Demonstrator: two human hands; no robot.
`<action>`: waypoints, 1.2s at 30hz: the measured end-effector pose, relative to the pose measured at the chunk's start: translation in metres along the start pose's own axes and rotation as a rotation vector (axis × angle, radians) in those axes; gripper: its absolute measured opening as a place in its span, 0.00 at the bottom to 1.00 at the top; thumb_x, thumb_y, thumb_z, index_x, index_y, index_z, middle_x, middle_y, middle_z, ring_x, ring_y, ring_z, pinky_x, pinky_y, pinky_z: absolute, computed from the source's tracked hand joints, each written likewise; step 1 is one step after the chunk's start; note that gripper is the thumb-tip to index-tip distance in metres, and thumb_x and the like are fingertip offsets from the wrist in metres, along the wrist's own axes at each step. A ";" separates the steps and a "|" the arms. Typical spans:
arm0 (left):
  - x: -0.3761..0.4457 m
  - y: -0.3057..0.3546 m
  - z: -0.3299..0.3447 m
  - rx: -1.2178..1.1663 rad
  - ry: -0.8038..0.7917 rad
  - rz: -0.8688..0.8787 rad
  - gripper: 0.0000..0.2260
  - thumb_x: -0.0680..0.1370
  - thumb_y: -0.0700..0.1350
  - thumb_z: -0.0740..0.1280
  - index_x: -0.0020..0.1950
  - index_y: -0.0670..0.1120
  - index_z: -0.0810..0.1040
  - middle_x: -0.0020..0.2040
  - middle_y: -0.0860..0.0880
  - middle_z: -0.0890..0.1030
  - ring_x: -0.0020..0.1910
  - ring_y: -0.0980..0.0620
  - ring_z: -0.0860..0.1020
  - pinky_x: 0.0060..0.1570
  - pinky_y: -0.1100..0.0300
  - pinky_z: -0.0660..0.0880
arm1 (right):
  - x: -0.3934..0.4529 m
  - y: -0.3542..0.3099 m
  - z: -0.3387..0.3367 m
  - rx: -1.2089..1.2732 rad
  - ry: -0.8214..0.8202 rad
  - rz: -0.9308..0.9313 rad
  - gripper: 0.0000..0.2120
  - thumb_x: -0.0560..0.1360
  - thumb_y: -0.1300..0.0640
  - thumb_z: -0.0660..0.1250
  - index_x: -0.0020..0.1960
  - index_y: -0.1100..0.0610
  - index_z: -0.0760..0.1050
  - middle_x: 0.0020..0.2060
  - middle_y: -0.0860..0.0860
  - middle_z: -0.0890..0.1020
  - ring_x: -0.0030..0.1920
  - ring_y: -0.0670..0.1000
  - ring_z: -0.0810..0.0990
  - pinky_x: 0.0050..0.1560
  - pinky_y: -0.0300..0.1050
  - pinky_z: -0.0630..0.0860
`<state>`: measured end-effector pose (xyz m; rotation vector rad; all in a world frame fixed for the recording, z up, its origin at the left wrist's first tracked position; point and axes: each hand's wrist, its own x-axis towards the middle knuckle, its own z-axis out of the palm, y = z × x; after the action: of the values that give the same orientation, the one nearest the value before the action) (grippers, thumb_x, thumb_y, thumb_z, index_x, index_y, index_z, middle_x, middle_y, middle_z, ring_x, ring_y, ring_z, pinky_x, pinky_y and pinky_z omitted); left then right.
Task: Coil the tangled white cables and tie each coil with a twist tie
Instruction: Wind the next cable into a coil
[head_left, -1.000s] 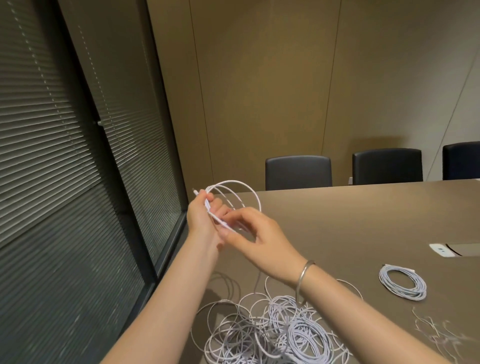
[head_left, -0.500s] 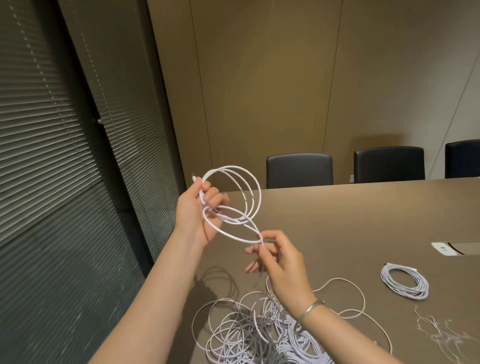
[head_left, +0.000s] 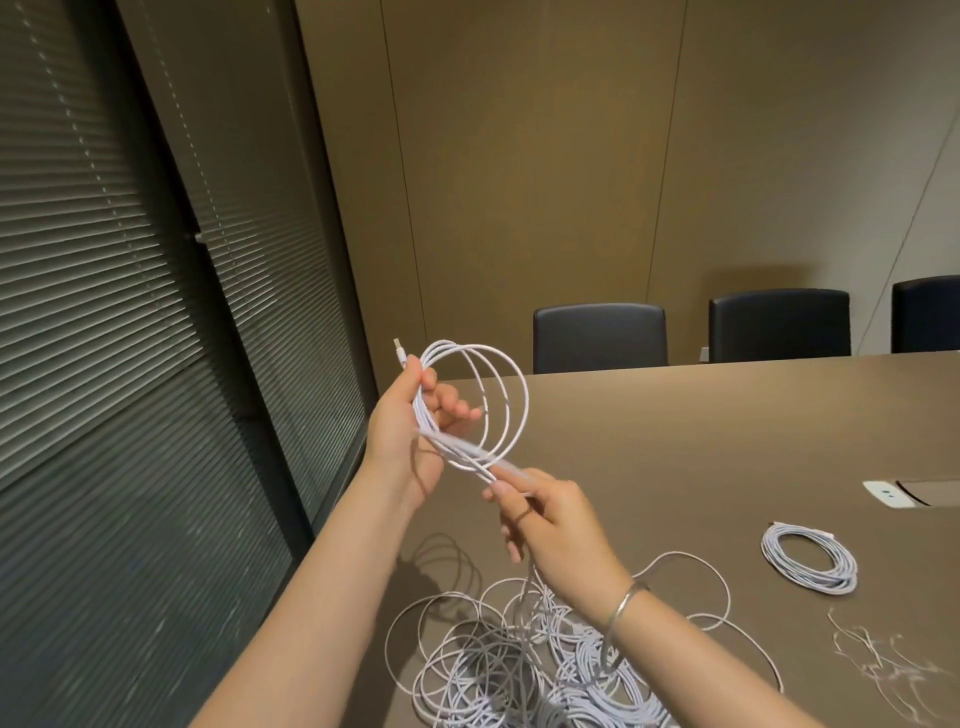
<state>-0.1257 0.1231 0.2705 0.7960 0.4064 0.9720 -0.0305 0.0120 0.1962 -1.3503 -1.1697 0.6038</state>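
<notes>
1. Since half a second ago, the right hand (head_left: 558, 525) has drawn back toward the person and a little lower, pulling the cable taut, and the loose lower loop that hung between the hands has been drawn up into the coil.
2. Left hand (head_left: 410, 415) is raised above the near-left edge of the bench (head_left: 727, 431); its grip is closed around one side of the hand-held coil (head_left: 485, 395), thumb across the strands, fingers curled through the loops.
3. A plug end (head_left: 399, 352) of that cable sticks up just above the left thumb.
4. Right hand's grip pinches the running strand (head_left: 467, 452) between thumb and fingertips, just below and right of the coil; the strand runs straight from the left palm to this pinch, slightly blurred.
5. From the right hand the cable drops into the tangled pile of white cables (head_left: 524, 670) lying on the bench beneath both forearms.
6. A bracelet (head_left: 623, 605) circles the right wrist.
7. One finished coil (head_left: 808, 564) lies flat on the bench, well to the right of the pile.
8. Loose twist ties (head_left: 883, 660) are scattered near the bench's right front, just below the finished coil.
9. Three dark chairs (head_left: 600, 338) stand along the far edge of the bench.
</notes>
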 end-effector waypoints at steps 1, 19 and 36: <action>-0.002 -0.001 -0.001 0.045 -0.012 -0.013 0.17 0.84 0.52 0.55 0.37 0.47 0.67 0.22 0.50 0.69 0.21 0.53 0.70 0.33 0.59 0.77 | 0.001 -0.004 -0.002 0.078 -0.031 0.067 0.08 0.79 0.62 0.63 0.48 0.58 0.81 0.34 0.49 0.80 0.26 0.50 0.75 0.29 0.44 0.73; -0.003 -0.008 -0.012 0.120 -0.219 -0.268 0.20 0.80 0.57 0.59 0.32 0.48 0.65 0.24 0.54 0.56 0.22 0.57 0.53 0.23 0.66 0.57 | 0.018 -0.007 -0.038 0.532 -0.093 0.334 0.14 0.75 0.49 0.63 0.50 0.61 0.75 0.27 0.56 0.79 0.17 0.47 0.71 0.15 0.33 0.64; 0.037 0.058 -0.032 -0.165 -0.021 -0.014 0.21 0.84 0.55 0.52 0.34 0.48 0.62 0.22 0.54 0.58 0.17 0.57 0.57 0.18 0.67 0.54 | 0.005 0.085 -0.070 -0.046 -0.465 0.340 0.05 0.77 0.60 0.67 0.42 0.58 0.76 0.37 0.55 0.83 0.40 0.49 0.81 0.53 0.45 0.76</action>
<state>-0.1593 0.1863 0.2946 0.6524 0.3083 0.9701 0.0571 0.0036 0.1298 -1.5068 -1.3324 1.1897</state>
